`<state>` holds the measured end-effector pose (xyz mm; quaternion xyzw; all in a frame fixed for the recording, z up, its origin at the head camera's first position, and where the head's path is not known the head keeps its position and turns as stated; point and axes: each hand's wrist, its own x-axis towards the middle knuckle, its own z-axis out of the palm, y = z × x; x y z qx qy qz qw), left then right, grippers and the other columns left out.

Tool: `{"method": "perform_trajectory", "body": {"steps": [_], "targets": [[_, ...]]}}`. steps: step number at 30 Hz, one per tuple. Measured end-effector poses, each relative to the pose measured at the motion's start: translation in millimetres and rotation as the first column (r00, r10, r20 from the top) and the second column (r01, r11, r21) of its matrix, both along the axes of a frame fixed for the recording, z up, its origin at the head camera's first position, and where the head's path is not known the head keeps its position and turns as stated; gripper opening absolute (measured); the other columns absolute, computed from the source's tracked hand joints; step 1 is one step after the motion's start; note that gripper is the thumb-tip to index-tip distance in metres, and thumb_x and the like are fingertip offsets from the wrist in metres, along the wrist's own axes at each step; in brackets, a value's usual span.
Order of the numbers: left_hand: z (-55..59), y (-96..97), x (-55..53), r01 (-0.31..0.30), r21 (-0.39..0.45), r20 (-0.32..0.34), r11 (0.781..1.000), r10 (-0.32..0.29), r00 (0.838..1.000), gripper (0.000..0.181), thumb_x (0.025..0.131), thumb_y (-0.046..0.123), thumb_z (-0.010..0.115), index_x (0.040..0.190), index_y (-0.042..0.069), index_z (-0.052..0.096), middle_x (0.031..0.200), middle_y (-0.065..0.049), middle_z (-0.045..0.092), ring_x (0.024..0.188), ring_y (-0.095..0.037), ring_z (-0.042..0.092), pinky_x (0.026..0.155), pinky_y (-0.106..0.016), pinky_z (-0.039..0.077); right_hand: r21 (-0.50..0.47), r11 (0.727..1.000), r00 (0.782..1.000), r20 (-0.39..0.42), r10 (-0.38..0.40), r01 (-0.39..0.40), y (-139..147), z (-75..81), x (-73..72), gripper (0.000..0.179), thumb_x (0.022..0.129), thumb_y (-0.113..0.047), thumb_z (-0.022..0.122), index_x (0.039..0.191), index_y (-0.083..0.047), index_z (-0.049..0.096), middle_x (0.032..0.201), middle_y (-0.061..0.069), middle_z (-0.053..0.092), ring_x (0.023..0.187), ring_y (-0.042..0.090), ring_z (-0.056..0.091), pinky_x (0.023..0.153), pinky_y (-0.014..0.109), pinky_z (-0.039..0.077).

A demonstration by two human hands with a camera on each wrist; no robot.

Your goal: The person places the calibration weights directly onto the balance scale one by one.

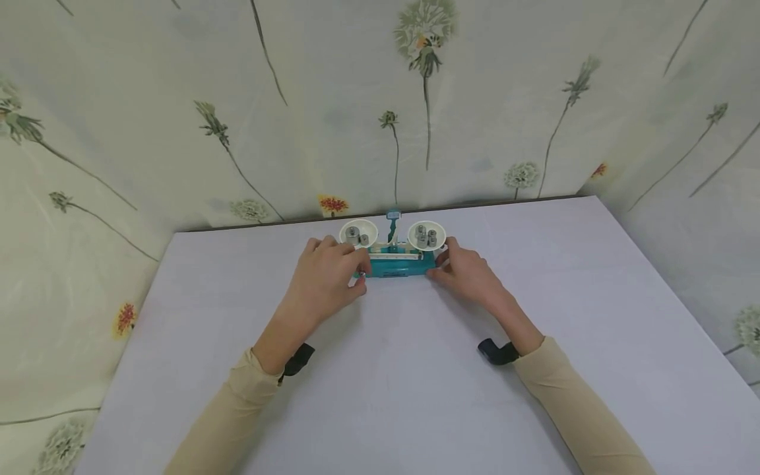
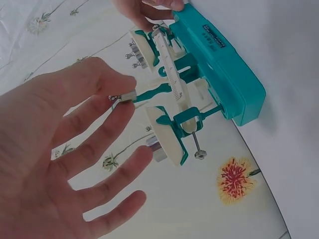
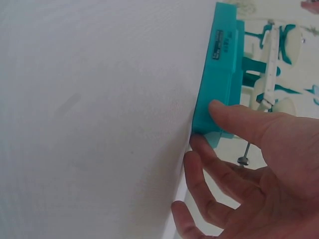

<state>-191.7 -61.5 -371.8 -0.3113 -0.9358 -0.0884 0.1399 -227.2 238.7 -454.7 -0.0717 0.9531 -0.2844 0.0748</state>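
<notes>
A teal balance scale [image 1: 398, 266] stands at the back of the table. Its left pan [image 1: 369, 227] bears a larger and a smaller metal weight [image 1: 353, 233], and its right pan [image 1: 439, 228] several metal weights [image 1: 421, 232]. My left hand [image 1: 326, 277] pinches a small metal weight [image 2: 128, 96] between thumb and finger, in front of the left pan; its other fingers are spread. My right hand [image 1: 469, 272] grips the right end of the scale's base, with the thumb on its face and a fingertip at its end edge.
The table [image 1: 386, 382] has a pale cover. A flowered cloth [image 1: 332, 132] hangs behind the scale and along both sides. Black wrist mounts [image 1: 497, 351] stick out inward from the sleeves. An adjusting knob [image 2: 200, 155] juts out beside the left pan.
</notes>
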Motion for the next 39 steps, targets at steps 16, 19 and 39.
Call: {"method": "perform_trajectory", "body": {"steps": [16,19,39], "targets": [[3.0,5.6,-29.8,-0.047,0.095,-0.079,0.994,0.054,0.995,0.010,0.090,0.019,0.077,0.098,0.025,0.079,0.097,0.004,0.082,0.100,-0.029,0.066,0.096,-0.049,0.052,-0.007,1.000,1.000,0.002,-0.004,0.004,-0.3,1.7,0.3,0.053,0.105,-0.027,0.070,0.142,0.001,0.045,0.131,0.023,0.072,0.114,0.038,0.073,0.095,0.054,0.060],[2.4,5.9,-33.1,-0.064,0.103,-0.078,0.993,0.072,0.994,0.010,0.091,0.020,0.076,0.100,0.024,0.079,0.097,0.002,0.082,0.103,-0.031,0.067,0.095,-0.050,0.052,-0.008,1.000,1.000,0.000,0.000,0.000,-0.9,1.7,0.4,0.053,0.105,-0.027,0.070,0.142,0.002,0.045,0.131,0.023,0.072,0.114,0.038,0.073,0.095,0.054,0.060],[-7.4,18.5,-59.6,-0.124,0.236,-0.104,0.964,0.151,0.983,0.009,0.097,0.019,0.072,0.101,0.019,0.080,0.103,-0.004,0.082,0.114,-0.035,0.066,0.100,-0.054,0.050,0.016,1.000,1.000,-0.026,0.008,-0.008,-1.3,3.3,2.6,0.055,0.105,-0.028,0.071,0.142,0.003,0.046,0.128,0.022,0.074,0.111,0.037,0.074,0.092,0.053,0.060]]}}
